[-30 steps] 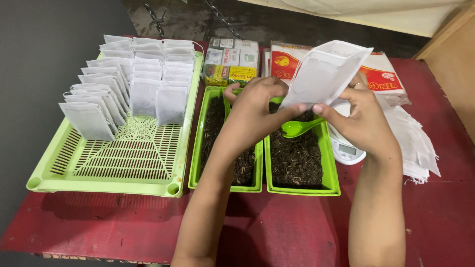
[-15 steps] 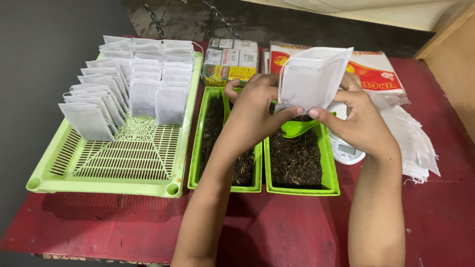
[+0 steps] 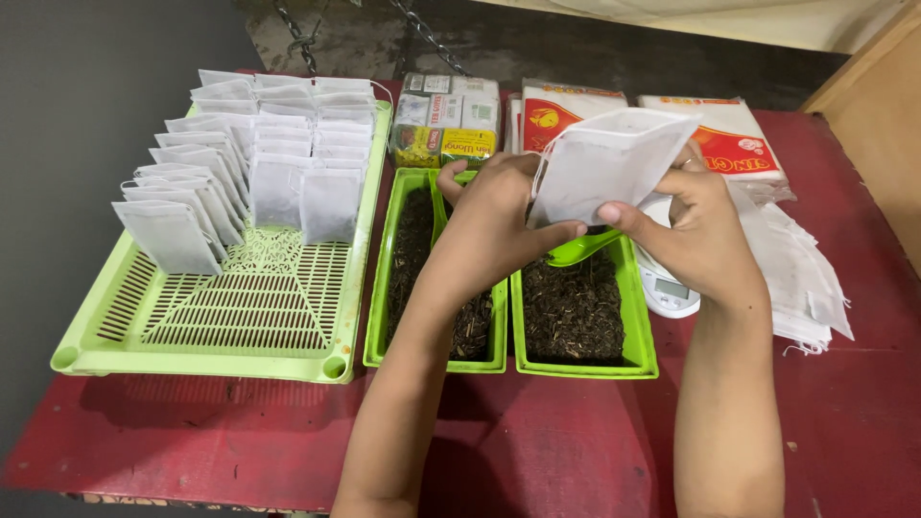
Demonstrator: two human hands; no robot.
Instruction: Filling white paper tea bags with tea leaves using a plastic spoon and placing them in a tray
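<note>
The left hand [image 3: 504, 216] and the right hand [image 3: 696, 235] were both closed in a pinch on one white, flat, rectangular filter-paper pouch [image 3: 609, 163], which they held in the air above the two narrow green plastic trays of dark loose tea leaves [image 3: 576, 312] near the middle of the red surface [image 3: 240, 441]. The left thumb and fingers gripped the pouch's lower left edge, and the right thumb pressed on its lower right corner.

The pouch looked very light, thin and limp: it would likely sag or crease if held by one corner and could tear under a hard pull. Its matt paper seemed easy to grip and not slippery. The edges near its open mouth seemed the best places to hold, one hand on each side, so that the mouth stayed spread.

A green plastic scoop [image 3: 580, 249] lay on the leaves just beneath. Rows of like pouches [image 3: 249, 163] stood in a pale green slotted plastic basket [image 3: 211, 317] towards the left edge, and a heap of flat white pouches [image 3: 801, 273] lay towards the right edge, beside a small white scale [image 3: 667, 288].
</note>
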